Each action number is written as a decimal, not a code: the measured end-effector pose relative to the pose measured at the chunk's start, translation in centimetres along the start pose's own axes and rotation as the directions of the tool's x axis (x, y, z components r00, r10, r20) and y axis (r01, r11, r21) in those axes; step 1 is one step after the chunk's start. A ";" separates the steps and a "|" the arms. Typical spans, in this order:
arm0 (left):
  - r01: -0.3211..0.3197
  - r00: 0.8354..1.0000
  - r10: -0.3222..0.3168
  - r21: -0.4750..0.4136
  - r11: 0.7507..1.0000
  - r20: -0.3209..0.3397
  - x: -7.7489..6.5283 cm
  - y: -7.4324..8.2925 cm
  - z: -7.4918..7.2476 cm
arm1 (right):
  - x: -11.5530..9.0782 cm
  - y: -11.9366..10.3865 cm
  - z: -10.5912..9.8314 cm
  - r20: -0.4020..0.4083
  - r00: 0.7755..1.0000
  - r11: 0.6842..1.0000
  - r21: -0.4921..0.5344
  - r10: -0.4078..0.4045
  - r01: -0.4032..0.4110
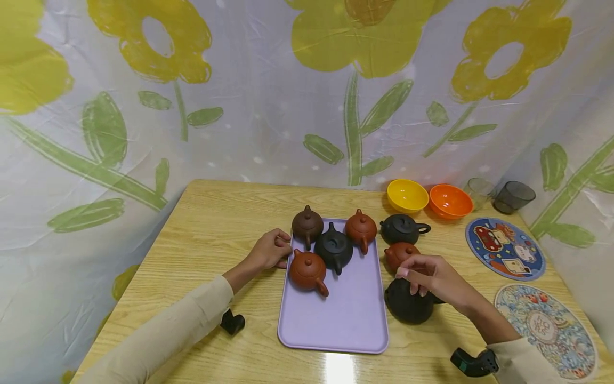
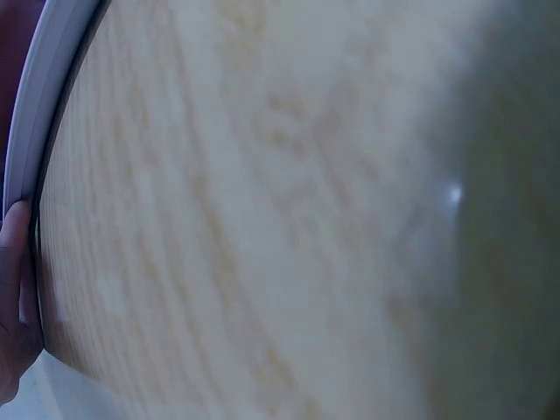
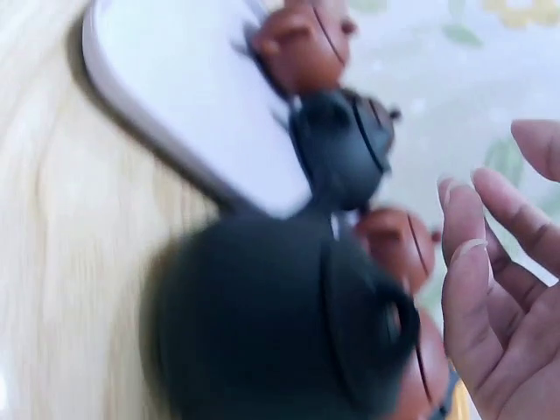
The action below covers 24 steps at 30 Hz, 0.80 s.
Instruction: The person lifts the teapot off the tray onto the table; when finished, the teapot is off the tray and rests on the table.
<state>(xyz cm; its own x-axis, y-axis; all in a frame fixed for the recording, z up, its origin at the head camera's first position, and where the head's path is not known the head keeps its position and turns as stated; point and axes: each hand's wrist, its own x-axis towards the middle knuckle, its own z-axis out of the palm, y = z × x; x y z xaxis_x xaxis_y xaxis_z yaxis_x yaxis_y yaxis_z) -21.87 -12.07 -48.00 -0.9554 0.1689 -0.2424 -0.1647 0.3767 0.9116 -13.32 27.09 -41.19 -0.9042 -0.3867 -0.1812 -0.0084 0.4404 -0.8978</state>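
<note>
My left hand (image 1: 272,249) grips the left rim of the lilac tray (image 1: 355,320), and a fingertip lies on that rim in the left wrist view. On the tray's far half stand a dark brown teapot (image 1: 307,225), a black teapot (image 1: 330,252) and two reddish-brown teapots (image 1: 361,229). My right hand (image 1: 431,280) hovers, fingers loosely bent and holding nothing, above a large black teapot (image 1: 406,308) right of the tray. In the right wrist view that pot (image 3: 262,315) looms close, apart from the fingers. Behind it sit a reddish teapot (image 1: 399,254) and a flatter black teapot (image 1: 401,229).
A yellow bowl (image 1: 408,197), an orange bowl (image 1: 451,201), a clear glass (image 1: 479,192) and a dark glass (image 1: 514,197) line the far right edge. Two round patterned mats (image 1: 506,248) lie at the right. A flower-printed curtain (image 1: 268,106) hangs behind the wooden table (image 1: 211,224).
</note>
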 end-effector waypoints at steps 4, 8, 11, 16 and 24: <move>-0.002 1.000 0.002 -0.004 1.000 0.000 0.1 -0.1 0.0 | 0.9 -0.9 1.9 0.033 0.999 1.000 0.015 -0.008 0.008; -0.002 1.000 0.002 -0.007 1.000 0.002 0.1 -0.2 0.0 | 1.6 -1.6 3.5 0.041 0.999 1.000 0.020 -0.017 0.016; 0.000 1.000 0.000 -0.007 1.000 0.003 0.1 -0.2 0.0 | 2.1 -2.0 4.5 0.028 1.000 1.000 0.013 -0.011 0.010; 0.011 1.000 -0.011 -0.004 1.000 0.003 0.2 -0.1 0.0 | 3.1 -2.3 6.3 0.015 0.999 0.999 0.029 0.034 -0.034; 0.017 1.000 -0.017 0.003 1.000 0.000 0.1 -0.1 0.1 | 4.7 -2.1 9.5 0.047 0.996 0.991 0.104 0.074 -0.078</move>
<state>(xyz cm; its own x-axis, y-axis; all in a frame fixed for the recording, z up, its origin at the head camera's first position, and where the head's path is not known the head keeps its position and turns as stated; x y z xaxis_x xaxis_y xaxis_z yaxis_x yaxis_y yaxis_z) -21.96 -12.01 -48.13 -0.9526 0.1622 -0.2573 -0.1797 0.3825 0.9063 -13.56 16.65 -43.93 -0.8812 -0.3909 -0.2658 0.1070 0.3828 -0.9176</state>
